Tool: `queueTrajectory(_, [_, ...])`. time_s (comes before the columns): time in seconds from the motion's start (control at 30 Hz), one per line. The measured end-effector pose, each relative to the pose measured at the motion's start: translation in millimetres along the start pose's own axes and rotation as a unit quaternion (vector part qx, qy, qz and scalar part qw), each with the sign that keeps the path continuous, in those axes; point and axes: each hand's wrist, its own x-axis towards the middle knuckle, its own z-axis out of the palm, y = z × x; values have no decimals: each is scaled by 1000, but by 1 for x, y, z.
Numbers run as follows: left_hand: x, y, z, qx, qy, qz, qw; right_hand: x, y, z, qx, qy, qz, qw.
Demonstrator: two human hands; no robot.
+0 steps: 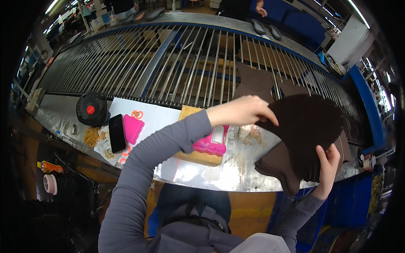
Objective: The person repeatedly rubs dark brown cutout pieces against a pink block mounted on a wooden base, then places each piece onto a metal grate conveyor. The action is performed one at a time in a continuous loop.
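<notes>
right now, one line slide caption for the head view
Left hand and right hand hold a stack of dark brown cut pieces over a metal workbench.

Dark brown cut sheets (306, 135), plain and unpatterned, in a stack of the same brown. Grey sleeves (139, 177). Silvery metal surface (228, 175). Bright pink case (211, 145) on a tan wooden block (198, 157); second pink piece (132, 127) beside a black phone (117, 133). Black fan (91, 109) with red centre. Yellow rubber bands (91, 136). Blue-framed grey roller rack (185, 63).
</notes>
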Motion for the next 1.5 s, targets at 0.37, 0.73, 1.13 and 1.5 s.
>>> queueTrajectory(0.37, [-145, -27, -114, 31, 466, -154, 871, 175, 159, 156, 474, 48, 212, 853])
queueTrajectory(0.73, [-345, -1, -55, -44, 622, -407, 668, 202, 279, 303, 534, 148, 363, 749])
queueTrajectory(1.13, [-317, 37, -3, -131, 654, -374, 644, 138, 204, 201, 476, -41, 373, 795])
queueTrajectory(1.5, [-298, 46, 10, -106, 575, -381, 716, -96, 178, -17, -476, 75, 284, 829])
